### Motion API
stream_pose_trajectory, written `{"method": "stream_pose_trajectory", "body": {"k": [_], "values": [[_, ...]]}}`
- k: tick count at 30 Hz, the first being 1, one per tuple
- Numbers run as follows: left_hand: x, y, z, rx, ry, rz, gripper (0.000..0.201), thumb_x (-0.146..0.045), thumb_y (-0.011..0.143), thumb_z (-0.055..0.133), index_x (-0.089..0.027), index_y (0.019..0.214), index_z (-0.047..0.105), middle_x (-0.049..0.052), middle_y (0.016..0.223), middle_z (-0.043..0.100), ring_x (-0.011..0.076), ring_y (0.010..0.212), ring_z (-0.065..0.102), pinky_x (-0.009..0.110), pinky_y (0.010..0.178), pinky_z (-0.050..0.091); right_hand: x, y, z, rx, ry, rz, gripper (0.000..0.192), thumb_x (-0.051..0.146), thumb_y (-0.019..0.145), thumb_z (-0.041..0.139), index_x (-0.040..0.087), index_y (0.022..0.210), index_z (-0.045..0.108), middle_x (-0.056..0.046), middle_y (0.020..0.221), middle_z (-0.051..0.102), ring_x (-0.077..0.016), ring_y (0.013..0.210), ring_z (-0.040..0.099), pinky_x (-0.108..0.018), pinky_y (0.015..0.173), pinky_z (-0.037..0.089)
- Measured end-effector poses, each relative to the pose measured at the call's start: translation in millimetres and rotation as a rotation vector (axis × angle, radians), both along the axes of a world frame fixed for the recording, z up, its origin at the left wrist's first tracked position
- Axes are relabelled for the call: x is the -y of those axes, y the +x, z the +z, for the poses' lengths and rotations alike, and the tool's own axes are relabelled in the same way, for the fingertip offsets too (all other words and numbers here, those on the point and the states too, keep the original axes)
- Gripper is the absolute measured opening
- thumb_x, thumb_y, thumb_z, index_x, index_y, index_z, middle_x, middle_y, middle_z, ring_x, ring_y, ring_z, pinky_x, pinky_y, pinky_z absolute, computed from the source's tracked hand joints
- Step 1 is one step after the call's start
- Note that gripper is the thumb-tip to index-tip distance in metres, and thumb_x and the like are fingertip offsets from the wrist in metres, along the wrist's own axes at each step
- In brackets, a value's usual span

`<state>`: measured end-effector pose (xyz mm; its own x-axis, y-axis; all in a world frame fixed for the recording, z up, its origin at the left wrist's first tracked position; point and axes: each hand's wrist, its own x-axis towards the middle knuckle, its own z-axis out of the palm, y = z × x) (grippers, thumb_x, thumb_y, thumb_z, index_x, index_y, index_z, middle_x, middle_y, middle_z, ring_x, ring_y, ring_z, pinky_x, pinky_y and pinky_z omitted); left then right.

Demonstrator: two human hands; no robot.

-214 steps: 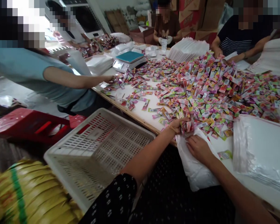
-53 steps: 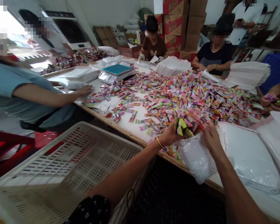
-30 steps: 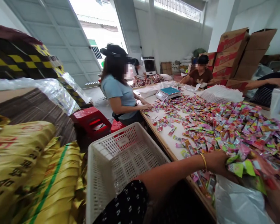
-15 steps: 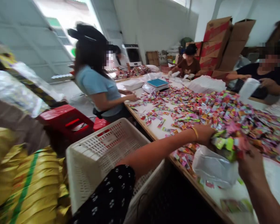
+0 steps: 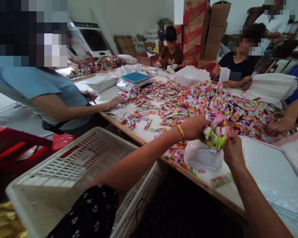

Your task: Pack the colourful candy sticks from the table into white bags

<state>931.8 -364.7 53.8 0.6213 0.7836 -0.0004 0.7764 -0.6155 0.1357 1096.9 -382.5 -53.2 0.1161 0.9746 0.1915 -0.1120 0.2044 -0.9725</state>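
Between my two hands is a bunch of small colourful snack packets (image 5: 215, 136), green and pink, raised above the table. My left hand (image 5: 195, 127), with a yellow bangle at its wrist, is closed on the bunch's left side. Gripping the right side is my right hand (image 5: 232, 148), its fingers curled round the packets. Just below them a translucent white plastic bag (image 5: 203, 158) lies at the table's edge, its mouth partly hidden by the bunch. A big heap of loose packets (image 5: 213, 100) spreads beyond my hands.
A white plastic crate (image 5: 76, 195) stands below my left arm, beside the wood-edged table (image 5: 129, 134). A scale (image 5: 134, 81) and stacked white bags (image 5: 272, 87) are on the table. Co-workers sit around it; one person's hand (image 5: 279, 126) touches the heap at right. Red stools (image 5: 17, 145) stand left.
The view has swung to the right, so the scene sits further left. Both my hands still hold the packets. The co-worker in blue has an arm stretched further over the table.
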Motion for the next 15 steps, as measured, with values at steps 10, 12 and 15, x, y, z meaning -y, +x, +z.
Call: {"method": "stream_pose_trajectory", "body": {"k": [10,12,15], "values": [[-7,11,10.8,0.179,-0.126,-0.120,0.043,-0.020,0.066,0.074,-0.016,0.104,0.055,0.006,0.097,0.065,0.0200,0.088,0.060,0.026,0.073,0.042,11,-4,-1.8,0.015,0.095,-0.120,0.024,0.037,0.075,0.067,0.019,0.091,0.066,-0.004,0.090,0.066,-0.0181,0.079,0.058,-0.034,0.077,0.048],[-7,11,4.6,0.269,-0.175,-0.109,0.043,-0.019,0.064,0.076,-0.015,0.101,0.055,0.006,0.098,0.065,0.0190,0.087,0.059,0.026,0.074,0.042,11,-8,-0.7,-0.082,0.088,-0.113,0.026,0.037,0.075,0.067,0.020,0.093,0.066,-0.005,0.094,0.067,-0.0192,0.084,0.060,-0.036,0.081,0.048],[-6,11,-7.7,0.375,-0.298,-0.042,0.041,-0.024,0.065,0.078,-0.015,0.098,0.056,0.003,0.093,0.066,0.0166,0.083,0.059,0.025,0.073,0.042,9,-13,-0.7,-0.263,0.041,-0.109,0.026,0.036,0.073,0.067,0.022,0.095,0.067,-0.004,0.094,0.068,-0.0190,0.084,0.062,-0.037,0.081,0.050]]}}
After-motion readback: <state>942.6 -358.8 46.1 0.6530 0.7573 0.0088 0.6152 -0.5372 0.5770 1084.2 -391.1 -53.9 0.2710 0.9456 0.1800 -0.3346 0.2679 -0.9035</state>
